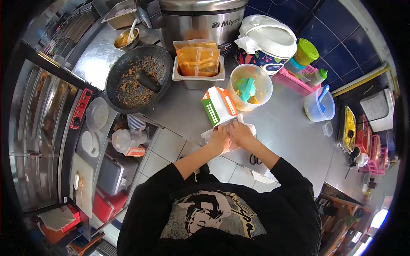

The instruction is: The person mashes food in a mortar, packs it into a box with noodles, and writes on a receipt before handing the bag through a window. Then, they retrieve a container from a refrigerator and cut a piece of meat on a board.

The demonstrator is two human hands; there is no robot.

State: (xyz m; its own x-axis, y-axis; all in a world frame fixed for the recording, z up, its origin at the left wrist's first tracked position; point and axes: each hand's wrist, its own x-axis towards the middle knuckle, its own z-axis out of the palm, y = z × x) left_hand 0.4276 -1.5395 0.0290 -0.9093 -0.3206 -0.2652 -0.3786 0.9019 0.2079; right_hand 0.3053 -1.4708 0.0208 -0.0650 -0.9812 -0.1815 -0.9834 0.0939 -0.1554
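Note:
My left hand and my right hand are close together at the front edge of the steel counter. Their fingers are pinched on a thin, whitish plastic bag, which shows around and below them; what lies inside it, if anything, I cannot make out. Just beyond my fingertips stands a folded carton with a white top and green and orange patterned sides. Behind it to the right is a clear round tub with a turquoise scoop and some food residue inside.
A dark stone mortar holding brown crumbly paste and a pestle sits left. Behind stand a steel container with a bag of orange sauce and a rice cooker. A clear jug is right.

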